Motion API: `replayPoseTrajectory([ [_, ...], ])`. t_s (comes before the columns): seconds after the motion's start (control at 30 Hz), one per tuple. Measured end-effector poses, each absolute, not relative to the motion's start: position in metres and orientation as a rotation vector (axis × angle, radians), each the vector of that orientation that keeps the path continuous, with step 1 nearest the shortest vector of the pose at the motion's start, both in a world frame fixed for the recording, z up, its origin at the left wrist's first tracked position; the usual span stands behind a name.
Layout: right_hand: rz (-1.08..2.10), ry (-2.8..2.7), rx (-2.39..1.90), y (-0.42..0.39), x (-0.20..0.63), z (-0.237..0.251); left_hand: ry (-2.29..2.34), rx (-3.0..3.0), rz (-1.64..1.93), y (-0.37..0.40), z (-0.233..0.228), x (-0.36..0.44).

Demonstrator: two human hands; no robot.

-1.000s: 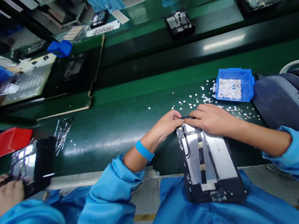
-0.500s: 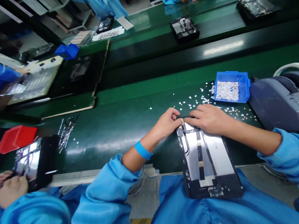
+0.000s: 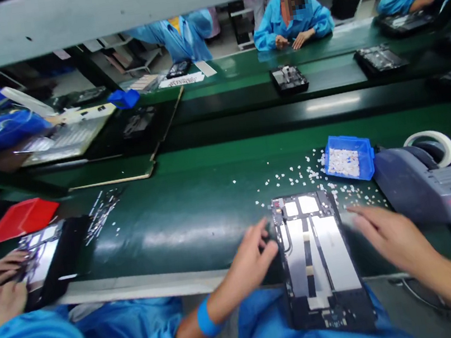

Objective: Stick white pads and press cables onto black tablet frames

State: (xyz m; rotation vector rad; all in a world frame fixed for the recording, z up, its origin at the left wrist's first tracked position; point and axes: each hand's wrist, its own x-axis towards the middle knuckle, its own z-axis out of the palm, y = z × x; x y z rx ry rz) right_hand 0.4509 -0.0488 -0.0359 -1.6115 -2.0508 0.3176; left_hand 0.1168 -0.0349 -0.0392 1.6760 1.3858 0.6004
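Note:
An opened tablet with silver battery panels, dark strips and a black frame lies face up, its near end overhanging the bench edge against my blue clothing. My left hand is beside its upper left edge, with thumb and fingers loosely bent and apart. Off the tablet's right side, my right hand stretches its index finger towards the left. A pale blur shows at the right fingertips; I cannot make out what it is. Small white pieces lie scattered beyond the tablet.
A blue bin holds more white pieces, left of a grey tape dispenser. At left, a co-worker's hands touch another opened tablet near a red bin. More devices lie across the green bench.
Both hands have left the tablet's top edge: my left came back along its left side, my right moved out to the right. The camera view has tilted up.

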Motion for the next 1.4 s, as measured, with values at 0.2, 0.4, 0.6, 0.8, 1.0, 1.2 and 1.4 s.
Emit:
replayPoseTrajectory([
  [0.2,0.872,-2.023,-1.678,-0.095,0.411,-0.02,1.295,1.707,0.694,-0.074,-0.04,0.128],
  [0.4,1.069,-1.991,-1.352,-0.046,0.373,0.003,1.639,1.127,0.954,-0.017,-0.009,0.024],
  [0.6,0.79,-2.015,-1.434,-0.017,0.392,-0.027,2.147,1.192,0.666,0.037,0.007,-0.12],
  [0.8,0.651,-2.042,-1.479,0.004,0.393,-0.041,2.115,2.079,0.46,0.042,-0.011,-0.051],
  [1.0,0.711,-1.997,-1.527,0.022,0.38,-0.045,1.212,2.59,0.321,0.044,-0.026,0.124],
  [1.2,0.733,-1.924,-1.513,0.02,0.384,-0.048,0.912,2.659,0.282,0.071,-0.02,0.139],
  [1.4,0.918,-1.939,-1.332,0.03,0.364,-0.05,0.892,2.685,0.378,0.046,-0.024,0.123],
])
